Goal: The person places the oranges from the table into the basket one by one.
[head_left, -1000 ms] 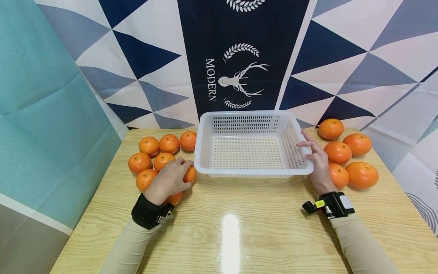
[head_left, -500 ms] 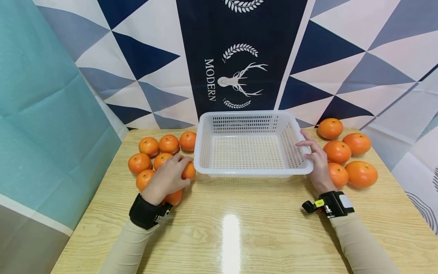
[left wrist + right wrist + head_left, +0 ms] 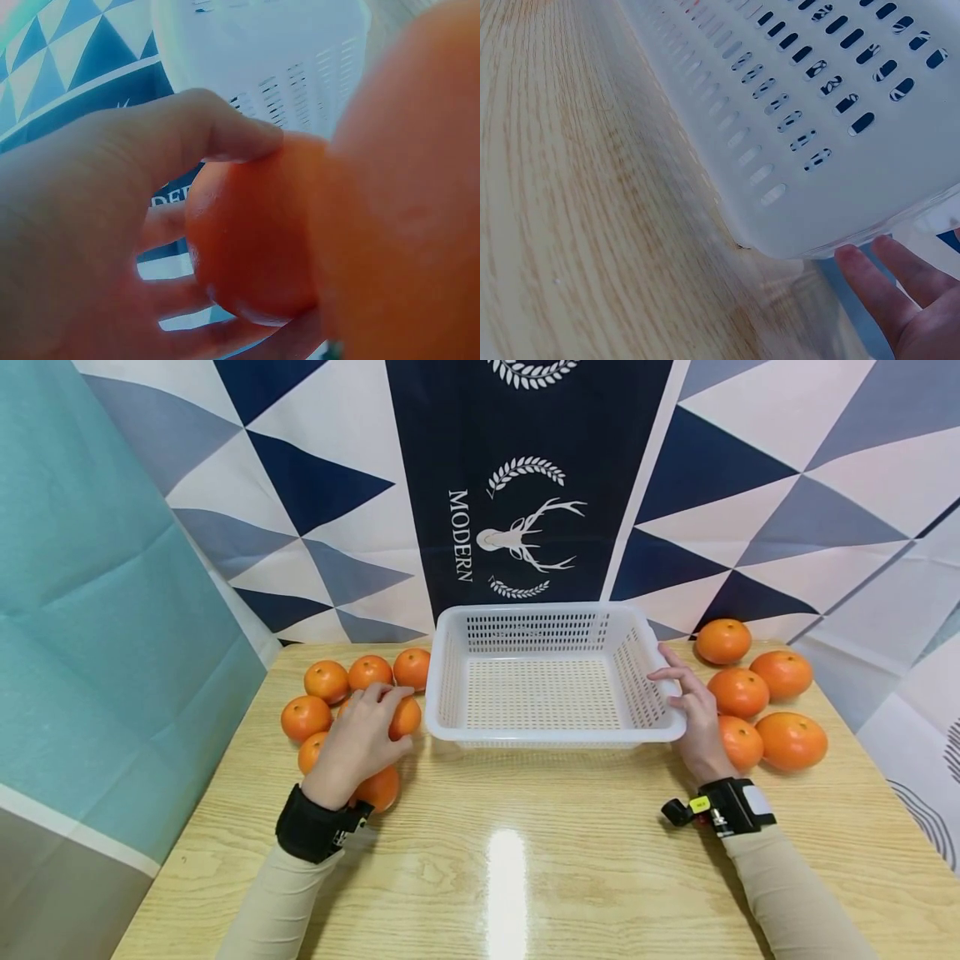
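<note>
Fingers of the left hand (image 3: 357,742) curl round an orange (image 3: 406,718), thumb opposing them, just left of the basket (image 3: 555,737). I see the right hand's (image 3: 697,720) fingers spread against the basket's right rim. I'd pinch evenly and lift straight, sparing other oranges (image 3: 327,681), that rim touch light.

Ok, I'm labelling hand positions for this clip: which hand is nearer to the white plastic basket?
The right. The right hand touches the rim at the right end of the white plastic basket; the left hand, gripping an orange, is apart from it, off its left side.
</note>
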The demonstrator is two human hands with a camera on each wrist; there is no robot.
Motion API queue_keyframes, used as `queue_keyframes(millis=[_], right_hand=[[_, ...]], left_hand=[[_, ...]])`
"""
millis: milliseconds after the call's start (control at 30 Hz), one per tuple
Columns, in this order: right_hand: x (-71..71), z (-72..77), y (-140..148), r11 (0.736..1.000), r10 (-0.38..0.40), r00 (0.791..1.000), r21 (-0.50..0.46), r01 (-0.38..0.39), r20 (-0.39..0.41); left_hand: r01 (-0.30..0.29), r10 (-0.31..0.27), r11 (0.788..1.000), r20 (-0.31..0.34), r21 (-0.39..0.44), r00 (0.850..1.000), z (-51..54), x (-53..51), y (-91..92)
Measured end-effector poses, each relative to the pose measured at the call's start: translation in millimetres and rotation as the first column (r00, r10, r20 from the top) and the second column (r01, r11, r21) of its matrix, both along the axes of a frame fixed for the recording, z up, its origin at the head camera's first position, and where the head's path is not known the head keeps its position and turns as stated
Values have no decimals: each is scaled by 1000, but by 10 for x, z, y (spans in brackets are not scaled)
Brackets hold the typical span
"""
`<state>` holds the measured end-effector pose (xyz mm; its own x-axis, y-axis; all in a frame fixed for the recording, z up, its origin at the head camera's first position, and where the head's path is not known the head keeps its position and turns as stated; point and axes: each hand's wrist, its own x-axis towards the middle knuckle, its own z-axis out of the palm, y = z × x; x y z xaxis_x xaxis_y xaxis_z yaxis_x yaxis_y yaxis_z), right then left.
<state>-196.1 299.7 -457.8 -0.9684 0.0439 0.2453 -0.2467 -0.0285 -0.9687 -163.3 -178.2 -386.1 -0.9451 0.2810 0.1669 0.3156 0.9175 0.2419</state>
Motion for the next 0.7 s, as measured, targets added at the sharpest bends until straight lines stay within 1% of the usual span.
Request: queue_keyframes(millis=[67, 200, 333, 400, 467, 500, 700], right_hand=[[-3, -4, 1, 1000, 0, 1000, -5, 0, 2], [-7, -10, 3, 1000, 1, 1000, -15, -1, 4], [-8, -12, 5, 1000, 5, 1000, -26, -5, -4], [-8, -11, 4, 1000, 5, 1000, -27, -5, -10], [-7, -12, 3, 1000, 4, 1000, -26, -4, -18], [-5, -12, 2, 1000, 3, 1000, -25, -4, -21], [5, -17, -2, 999, 5, 1000, -31, -6, -30]], left_hand=[[-8, 9, 1000, -30, 16, 1000, 13, 10, -1], [-19, 27, 998, -123, 63, 992, 43, 20, 4], [-38, 70, 989, -228, 142, 971, 65, 18, 21], [-48, 94, 983, -264, 176, 960, 72, 17, 29], [-56, 112, 978, -282, 200, 953, 77, 21, 31], [-59, 118, 976, -284, 209, 952, 78, 22, 31], [-57, 119, 973, -276, 222, 954, 84, 28, 32]])
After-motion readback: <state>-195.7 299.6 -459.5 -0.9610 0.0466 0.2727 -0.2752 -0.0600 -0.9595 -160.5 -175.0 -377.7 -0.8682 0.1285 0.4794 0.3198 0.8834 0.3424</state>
